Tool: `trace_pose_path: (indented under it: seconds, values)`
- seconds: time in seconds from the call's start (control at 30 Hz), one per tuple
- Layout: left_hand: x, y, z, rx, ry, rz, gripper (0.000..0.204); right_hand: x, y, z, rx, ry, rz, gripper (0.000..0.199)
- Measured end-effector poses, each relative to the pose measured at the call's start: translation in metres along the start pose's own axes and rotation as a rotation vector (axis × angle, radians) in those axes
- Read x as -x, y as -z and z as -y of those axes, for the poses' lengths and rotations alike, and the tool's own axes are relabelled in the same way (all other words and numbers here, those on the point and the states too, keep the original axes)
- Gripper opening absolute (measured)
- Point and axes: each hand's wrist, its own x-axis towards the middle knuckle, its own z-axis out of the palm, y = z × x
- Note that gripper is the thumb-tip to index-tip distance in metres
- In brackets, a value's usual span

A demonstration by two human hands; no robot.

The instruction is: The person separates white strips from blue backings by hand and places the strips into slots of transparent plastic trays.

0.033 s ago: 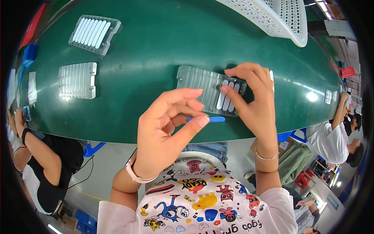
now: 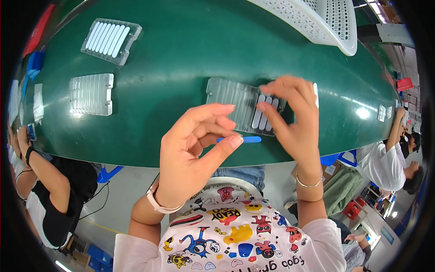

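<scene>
Between the thumb and fingers of my left hand (image 2: 192, 152), a slim blue strip with rounded ends (image 2: 252, 139) is pinched level, close to the table's near edge. Just beyond it lies a clear grooved tray (image 2: 229, 97). Three white rounded strips (image 2: 262, 113) sit side by side in its right-hand grooves; the grooves to the left show no strips. My right hand (image 2: 295, 113) hovers over the tray's right end, thumb and fingers apart and slightly blurred, with nothing seen in them. It hides the tray's far right corner.
At the left of the green table (image 2: 167, 54) lie a clear tray filled with white strips (image 2: 108, 40) and another grooved tray (image 2: 91, 94). A white perforated basket (image 2: 312, 22) stands far right. A white piece (image 2: 316, 93) shows beyond my right hand. People sit at both sides.
My right hand has shifted very slightly, its fingers a little lower and more blurred. My left hand still pinches the blue strip in the same place.
</scene>
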Motion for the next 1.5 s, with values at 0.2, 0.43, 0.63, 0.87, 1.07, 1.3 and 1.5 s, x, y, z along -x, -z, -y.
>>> trace_pose_path:
  seconds: [0.2,0.43,0.63,0.87,1.07,1.3,1.5]
  values:
    - [-0.003,0.001,-0.001,0.058,0.031,0.018,0.043,0.014,-0.001,0.009,-0.308,0.313,-0.051,0.024]
    - [-0.006,0.012,-0.003,0.318,0.289,0.185,0.04,0.012,-0.003,0.016,-0.671,0.164,0.025,0.018]
    - [-0.01,0.011,0.006,-0.25,-0.163,0.015,0.03,-0.013,0.021,0.004,-0.406,-0.071,0.112,0.013]
    - [-0.017,0.009,0.002,-1.242,-0.652,0.374,0.039,-0.024,0.016,0.002,-0.018,-0.035,0.191,0.024]
    - [-0.012,0.007,0.01,-1.373,-0.631,0.41,0.049,-0.01,0.028,-0.009,0.061,-0.143,-0.047,0.025]
    - [0.0,0.004,0.017,-1.512,-0.672,0.375,0.056,0.048,0.047,-0.029,0.421,-0.263,-0.095,0.032]
    - [0.01,0.0,0.021,-1.583,-0.693,0.34,0.06,0.091,0.034,-0.015,0.426,-0.267,-0.113,0.037]
